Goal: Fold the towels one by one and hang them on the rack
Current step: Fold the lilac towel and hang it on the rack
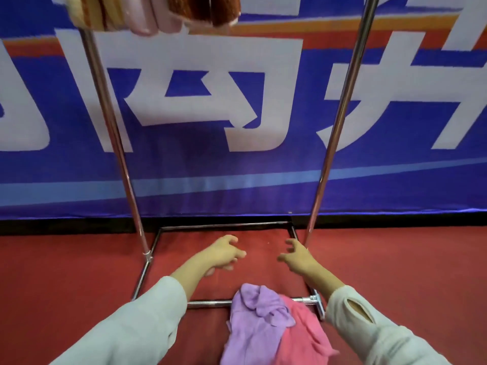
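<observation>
A metal rack [110,122] stands on the red floor with two slanting chrome poles and a rectangular base frame. Several folded towels [158,14], cream, pink and rust-brown, hang at the top edge of the view. A crumpled purple towel [255,325] and a pink towel [305,335] lie on the floor across the rack's near base bar. My left hand [224,255] and my right hand [296,256] hover above the base frame, fingers spread and curled, holding nothing. Both are beyond the floor towels.
A blue banner [237,164] with large white characters hangs right behind the rack. The red carpet [66,272] spreads left and right of the base frame. A chrome joint [317,304] sticks out at the near right corner.
</observation>
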A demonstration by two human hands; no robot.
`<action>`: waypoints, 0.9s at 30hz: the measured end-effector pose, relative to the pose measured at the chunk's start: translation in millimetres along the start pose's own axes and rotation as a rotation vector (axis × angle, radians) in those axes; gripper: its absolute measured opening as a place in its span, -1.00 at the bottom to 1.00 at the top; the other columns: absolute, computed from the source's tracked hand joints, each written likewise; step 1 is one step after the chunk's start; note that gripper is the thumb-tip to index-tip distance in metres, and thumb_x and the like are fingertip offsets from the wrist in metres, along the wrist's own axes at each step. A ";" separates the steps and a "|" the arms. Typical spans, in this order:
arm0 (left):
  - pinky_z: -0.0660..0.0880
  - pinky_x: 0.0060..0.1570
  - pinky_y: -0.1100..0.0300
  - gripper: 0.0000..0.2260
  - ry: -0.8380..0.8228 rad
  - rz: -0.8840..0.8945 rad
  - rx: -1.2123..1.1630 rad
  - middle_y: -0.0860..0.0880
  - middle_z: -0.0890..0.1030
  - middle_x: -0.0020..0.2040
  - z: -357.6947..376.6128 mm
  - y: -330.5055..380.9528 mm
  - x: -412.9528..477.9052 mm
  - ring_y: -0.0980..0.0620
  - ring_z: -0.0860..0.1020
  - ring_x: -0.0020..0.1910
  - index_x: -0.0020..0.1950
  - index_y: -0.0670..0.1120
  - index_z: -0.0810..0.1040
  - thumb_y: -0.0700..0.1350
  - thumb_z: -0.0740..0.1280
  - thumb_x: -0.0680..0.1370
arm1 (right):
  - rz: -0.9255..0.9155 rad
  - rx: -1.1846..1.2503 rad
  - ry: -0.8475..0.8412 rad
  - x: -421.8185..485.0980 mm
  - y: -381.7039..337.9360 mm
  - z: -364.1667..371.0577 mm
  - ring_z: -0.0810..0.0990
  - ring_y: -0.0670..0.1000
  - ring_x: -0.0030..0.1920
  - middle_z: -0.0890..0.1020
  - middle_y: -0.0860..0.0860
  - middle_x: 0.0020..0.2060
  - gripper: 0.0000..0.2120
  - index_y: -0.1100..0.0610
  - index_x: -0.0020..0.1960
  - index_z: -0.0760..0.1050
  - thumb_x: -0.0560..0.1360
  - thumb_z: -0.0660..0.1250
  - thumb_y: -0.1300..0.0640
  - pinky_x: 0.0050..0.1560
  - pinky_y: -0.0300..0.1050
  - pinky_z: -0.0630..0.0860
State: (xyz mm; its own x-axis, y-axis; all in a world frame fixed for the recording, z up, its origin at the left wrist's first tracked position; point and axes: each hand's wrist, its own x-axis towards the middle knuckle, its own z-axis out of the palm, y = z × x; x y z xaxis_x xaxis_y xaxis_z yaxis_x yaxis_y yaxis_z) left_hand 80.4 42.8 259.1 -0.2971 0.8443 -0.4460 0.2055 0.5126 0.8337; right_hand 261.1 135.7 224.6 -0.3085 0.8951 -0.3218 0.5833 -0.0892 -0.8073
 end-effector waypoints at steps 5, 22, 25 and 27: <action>0.43 -0.36 0.31 -0.59 -0.013 -0.140 0.018 -0.01 0.46 -0.17 40.0 -77.3 51.8 0.13 0.42 -0.30 0.38 -0.11 0.30 -0.26 0.30 0.56 | 0.085 -0.042 -0.060 29.5 84.5 43.2 0.51 0.12 0.21 0.46 0.21 0.32 -0.44 0.24 0.43 0.29 0.46 0.33 0.32 0.23 -0.06 0.43; 0.35 -0.36 0.54 -0.79 -0.094 -0.140 0.113 0.05 0.39 -0.27 133.9 -199.7 103.2 0.29 0.42 -0.45 0.09 -0.17 0.52 -0.42 0.24 0.55 | -0.006 -0.347 0.028 73.6 206.2 111.5 0.46 0.21 0.22 0.59 0.22 0.10 -0.76 0.25 0.13 0.54 0.48 0.37 0.21 0.22 -0.06 0.27; 0.32 -0.28 0.55 -0.72 -0.203 -0.213 0.162 0.12 0.38 -0.24 141.6 -200.7 99.0 0.29 0.33 -0.28 -0.24 0.03 0.36 -0.29 0.25 0.59 | -0.047 -0.402 0.052 72.5 211.0 117.1 0.54 0.22 0.03 0.62 0.23 -0.08 -0.89 0.24 -0.04 0.53 0.57 0.25 0.21 0.09 0.04 0.32; 0.34 -0.13 0.48 -0.86 -0.132 -0.204 0.162 0.05 0.44 -0.10 140.4 -202.1 99.6 0.18 0.42 -0.13 -0.07 -0.03 0.45 -0.27 0.28 0.57 | -0.094 -0.140 0.117 67.7 205.3 116.0 0.50 0.12 -0.22 0.55 0.13 -0.26 -0.80 0.10 -0.20 0.39 0.57 0.21 0.31 -0.04 0.09 0.38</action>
State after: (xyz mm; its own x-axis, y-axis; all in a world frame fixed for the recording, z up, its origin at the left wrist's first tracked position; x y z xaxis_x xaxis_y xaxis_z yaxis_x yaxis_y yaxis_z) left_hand 140.2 45.2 0.5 -0.2261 0.7288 -0.6463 0.3030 0.6832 0.6644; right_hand 272.8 127.4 -20.3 -0.2820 0.9419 -0.1822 0.6571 0.0513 -0.7520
